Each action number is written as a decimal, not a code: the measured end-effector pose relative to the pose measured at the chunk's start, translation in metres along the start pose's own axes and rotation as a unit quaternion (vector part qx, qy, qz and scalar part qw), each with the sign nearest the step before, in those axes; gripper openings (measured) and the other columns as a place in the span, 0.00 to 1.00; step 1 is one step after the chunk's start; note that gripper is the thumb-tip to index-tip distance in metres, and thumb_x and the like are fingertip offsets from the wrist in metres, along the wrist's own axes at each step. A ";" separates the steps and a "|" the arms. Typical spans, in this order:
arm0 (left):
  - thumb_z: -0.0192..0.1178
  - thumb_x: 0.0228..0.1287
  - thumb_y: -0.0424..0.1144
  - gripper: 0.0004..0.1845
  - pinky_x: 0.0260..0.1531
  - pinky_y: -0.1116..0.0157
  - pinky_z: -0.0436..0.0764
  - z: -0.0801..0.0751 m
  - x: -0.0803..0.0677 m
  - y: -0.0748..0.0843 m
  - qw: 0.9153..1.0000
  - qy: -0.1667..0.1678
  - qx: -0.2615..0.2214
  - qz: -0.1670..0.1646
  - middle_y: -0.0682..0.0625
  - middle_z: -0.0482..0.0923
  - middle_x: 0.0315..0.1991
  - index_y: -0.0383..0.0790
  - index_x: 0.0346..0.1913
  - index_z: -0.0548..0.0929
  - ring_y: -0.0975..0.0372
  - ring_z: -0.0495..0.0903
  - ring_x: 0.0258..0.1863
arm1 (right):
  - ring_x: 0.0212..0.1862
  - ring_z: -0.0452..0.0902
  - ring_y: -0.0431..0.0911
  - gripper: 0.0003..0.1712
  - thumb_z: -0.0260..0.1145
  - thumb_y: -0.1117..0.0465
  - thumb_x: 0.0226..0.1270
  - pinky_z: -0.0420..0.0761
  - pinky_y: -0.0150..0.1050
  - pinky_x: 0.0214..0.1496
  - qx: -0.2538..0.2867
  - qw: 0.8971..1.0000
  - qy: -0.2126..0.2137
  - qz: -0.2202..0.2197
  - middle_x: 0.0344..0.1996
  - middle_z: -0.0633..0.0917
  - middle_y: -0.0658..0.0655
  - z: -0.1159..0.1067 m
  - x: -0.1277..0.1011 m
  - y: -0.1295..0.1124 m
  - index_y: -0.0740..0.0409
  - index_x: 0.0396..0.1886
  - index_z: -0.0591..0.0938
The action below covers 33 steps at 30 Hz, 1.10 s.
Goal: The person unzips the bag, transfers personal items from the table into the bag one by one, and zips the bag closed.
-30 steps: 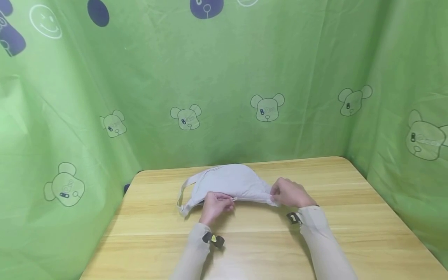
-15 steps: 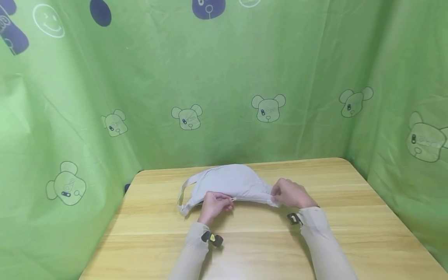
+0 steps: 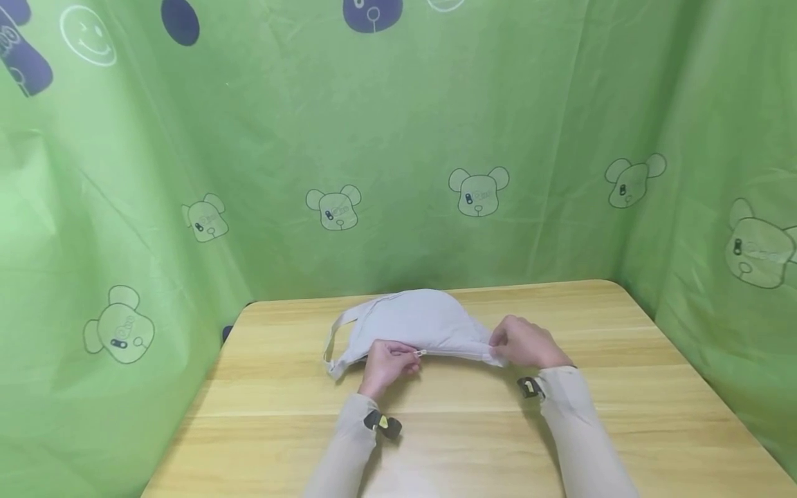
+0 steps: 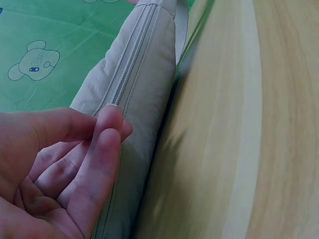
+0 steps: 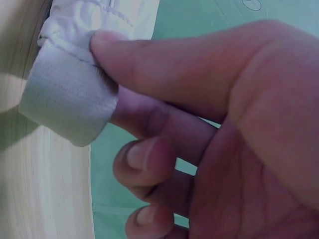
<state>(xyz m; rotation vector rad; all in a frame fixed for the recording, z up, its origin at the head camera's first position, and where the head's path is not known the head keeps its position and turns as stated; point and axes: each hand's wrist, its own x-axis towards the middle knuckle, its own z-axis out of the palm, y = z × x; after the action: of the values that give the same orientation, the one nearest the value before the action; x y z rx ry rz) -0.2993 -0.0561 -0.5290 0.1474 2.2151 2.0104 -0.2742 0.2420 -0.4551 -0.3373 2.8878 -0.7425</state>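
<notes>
A pale grey waist bag (image 3: 417,321) lies across the far middle of the wooden table (image 3: 623,415), its zipper side facing me. My left hand (image 3: 407,357) pinches the small zipper pull (image 3: 421,353) between thumb and forefinger; in the left wrist view the left hand (image 4: 112,124) has its fingertips pressed together on the zipper line of the bag (image 4: 144,74). My right hand (image 3: 501,346) grips the bag's right end. In the right wrist view the right hand (image 5: 107,84) pinches the folded webbing end (image 5: 67,107) between thumb and forefinger.
A strap loop (image 3: 333,342) trails from the bag's left end. Green curtains printed with bears (image 3: 398,138) close in the table at the back and on both sides. A small dark object (image 3: 225,334) sits at the table's far left corner.
The left hand and the zipper pull have shifted a little to the right along the bag. The right hand keeps its grip on the bag's right end.
</notes>
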 end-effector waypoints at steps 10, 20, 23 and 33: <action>0.69 0.56 0.25 0.05 0.30 0.64 0.89 -0.002 0.000 0.000 1.000 0.004 0.022 0.008 0.34 0.89 0.31 0.26 0.36 0.89 0.57 0.90 0.24 | 0.42 0.86 0.50 0.09 0.74 0.61 0.60 0.84 0.59 0.45 -0.004 1.000 0.000 -0.006 0.41 0.92 0.58 0.000 0.001 0.005 0.56 0.41 0.91; 0.69 0.58 0.26 0.07 0.32 0.61 0.89 -0.004 -0.002 0.003 0.999 0.008 0.030 0.017 0.30 0.88 0.32 0.23 0.38 0.88 0.53 0.90 0.25 | 0.43 0.87 0.52 0.09 0.73 0.62 0.60 0.84 0.60 0.47 -0.001 1.000 0.002 -0.009 0.41 0.92 0.58 0.001 0.002 0.008 0.56 0.40 0.91; 0.69 0.57 0.25 0.07 0.32 0.62 0.89 -0.005 -0.001 0.003 0.999 0.004 0.030 0.013 0.31 0.88 0.32 0.23 0.38 0.88 0.56 0.90 0.25 | 0.44 0.87 0.52 0.09 0.73 0.61 0.60 0.84 0.61 0.48 0.002 1.000 0.000 -0.009 0.42 0.92 0.59 0.001 0.002 0.008 0.56 0.40 0.91; 0.68 0.58 0.24 0.05 0.33 0.63 0.89 -0.013 -0.003 0.006 0.999 0.006 0.036 0.005 0.31 0.89 0.33 0.24 0.37 0.88 0.56 0.90 0.26 | 0.44 0.87 0.52 0.09 0.73 0.61 0.61 0.83 0.62 0.49 0.005 1.000 -0.002 -0.011 0.42 0.92 0.59 0.002 0.005 0.008 0.57 0.41 0.91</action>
<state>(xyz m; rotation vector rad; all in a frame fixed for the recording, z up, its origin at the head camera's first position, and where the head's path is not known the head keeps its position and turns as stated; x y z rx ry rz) -0.2987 -0.0689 -0.5220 0.1549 2.2991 1.9429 -0.2798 0.2467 -0.4606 -0.3693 2.8806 -0.7574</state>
